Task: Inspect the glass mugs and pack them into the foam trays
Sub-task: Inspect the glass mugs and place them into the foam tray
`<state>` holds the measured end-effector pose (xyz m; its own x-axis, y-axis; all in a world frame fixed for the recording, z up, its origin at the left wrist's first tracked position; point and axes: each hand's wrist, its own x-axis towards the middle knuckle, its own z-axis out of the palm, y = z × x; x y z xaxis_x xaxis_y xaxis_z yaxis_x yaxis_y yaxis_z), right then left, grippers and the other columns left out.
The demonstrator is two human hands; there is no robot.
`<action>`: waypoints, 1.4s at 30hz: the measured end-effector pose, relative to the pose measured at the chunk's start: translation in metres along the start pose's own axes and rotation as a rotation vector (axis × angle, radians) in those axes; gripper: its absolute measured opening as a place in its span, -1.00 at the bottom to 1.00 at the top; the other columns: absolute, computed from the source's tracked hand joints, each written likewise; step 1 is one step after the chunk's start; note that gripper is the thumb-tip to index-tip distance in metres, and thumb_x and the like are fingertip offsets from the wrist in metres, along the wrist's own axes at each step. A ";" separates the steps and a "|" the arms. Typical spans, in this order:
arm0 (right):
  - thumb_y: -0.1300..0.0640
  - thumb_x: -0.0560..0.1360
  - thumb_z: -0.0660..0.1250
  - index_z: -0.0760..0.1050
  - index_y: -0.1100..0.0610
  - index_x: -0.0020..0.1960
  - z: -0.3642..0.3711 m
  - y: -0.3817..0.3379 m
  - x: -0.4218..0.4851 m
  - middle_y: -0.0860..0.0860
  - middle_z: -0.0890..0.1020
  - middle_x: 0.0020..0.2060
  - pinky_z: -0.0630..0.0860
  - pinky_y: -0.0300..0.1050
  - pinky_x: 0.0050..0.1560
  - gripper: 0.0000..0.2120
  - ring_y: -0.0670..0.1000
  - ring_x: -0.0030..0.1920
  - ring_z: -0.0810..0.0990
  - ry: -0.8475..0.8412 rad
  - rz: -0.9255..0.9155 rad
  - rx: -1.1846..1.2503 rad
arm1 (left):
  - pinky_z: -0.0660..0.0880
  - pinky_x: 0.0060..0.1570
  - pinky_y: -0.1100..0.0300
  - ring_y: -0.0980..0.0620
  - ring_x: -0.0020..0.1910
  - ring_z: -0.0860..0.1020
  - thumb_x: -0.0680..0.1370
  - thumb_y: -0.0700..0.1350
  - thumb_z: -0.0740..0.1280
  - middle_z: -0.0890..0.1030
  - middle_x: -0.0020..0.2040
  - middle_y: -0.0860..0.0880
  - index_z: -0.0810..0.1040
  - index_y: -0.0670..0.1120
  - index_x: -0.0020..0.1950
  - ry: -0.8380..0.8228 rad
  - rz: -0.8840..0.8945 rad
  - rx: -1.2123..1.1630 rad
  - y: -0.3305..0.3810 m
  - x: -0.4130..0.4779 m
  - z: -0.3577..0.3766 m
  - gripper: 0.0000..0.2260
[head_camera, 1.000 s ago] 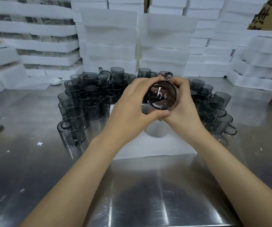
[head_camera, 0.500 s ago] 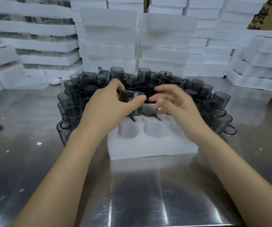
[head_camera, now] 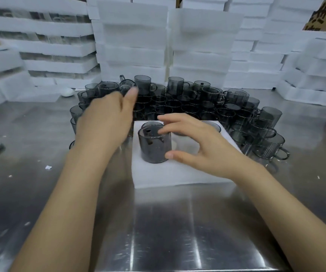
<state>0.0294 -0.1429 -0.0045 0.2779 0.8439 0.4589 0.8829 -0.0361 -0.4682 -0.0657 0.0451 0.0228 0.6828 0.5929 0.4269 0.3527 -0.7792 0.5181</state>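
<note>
We note the mug (head_camera: 154, 146) upright in the foam tray (head_camera: 177, 173); right hand (head_camera: 199, 148) nearer, fingers wide around it, seemingly touching. Left hand (head_camera: 107, 118) relaxed, empty.

A foam tray (head_camera: 177, 177) lay before me on the table (head_camera: 158, 232), one mug (head_camera: 154, 147) in it; loose mugs (head_camera: 197, 103) crowded behind, foam stacks (head_camera: 132, 46) beyond.

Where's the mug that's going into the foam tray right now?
In the head view, the mug stands upright in the foam tray's near-left pocket, beside the right hand.
</note>
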 end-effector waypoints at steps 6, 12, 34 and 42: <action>0.21 0.50 0.39 0.50 0.12 0.26 0.005 -0.008 0.000 -0.02 0.43 0.36 0.35 -0.06 0.35 -0.66 -0.09 0.37 0.39 -0.033 -0.058 -0.091 | 0.44 0.18 -0.11 -0.28 0.16 0.46 0.59 0.12 0.21 0.53 0.14 -0.26 0.53 -0.21 0.01 -0.231 -0.288 0.307 -0.041 0.015 -0.006 -0.62; 0.09 0.45 0.45 0.59 0.16 -0.04 0.006 -0.008 0.003 0.00 0.55 0.17 0.40 -0.16 0.24 -0.84 -0.12 0.19 0.50 0.047 -0.010 -0.086 | 0.40 0.25 -0.10 -0.18 0.04 0.51 0.44 0.23 0.39 0.53 -0.15 -0.12 0.42 -0.10 -0.28 -0.460 -0.323 0.352 -0.037 0.014 -0.009 -0.58; 0.13 0.53 0.35 0.58 0.12 0.03 -0.003 -0.005 0.011 -0.05 0.56 0.19 0.36 -0.14 0.31 -0.89 -0.15 0.25 0.47 -0.123 0.055 -0.049 | 0.54 0.06 -0.06 -0.18 -0.09 0.57 0.44 -0.26 0.36 0.60 -0.14 -0.11 0.56 -0.10 -0.12 -0.320 -0.200 0.190 -0.008 -0.001 -0.004 -0.91; -0.39 0.47 0.14 0.04 -0.08 0.55 0.033 -0.030 0.003 -0.02 0.16 0.52 -0.04 -0.01 0.53 -0.23 -0.03 0.54 0.00 -0.251 -0.056 -0.547 | 0.45 -0.09 0.08 -0.15 0.04 0.54 0.43 -0.23 0.36 0.61 -0.04 -0.08 0.56 0.01 -0.09 -0.175 -0.147 0.172 -0.003 -0.003 0.001 -0.85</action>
<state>-0.0086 -0.1212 -0.0143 0.1866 0.9505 0.2485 0.9786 -0.2021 0.0379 -0.0679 0.0453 0.0195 0.7114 0.6693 0.2142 0.5488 -0.7196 0.4254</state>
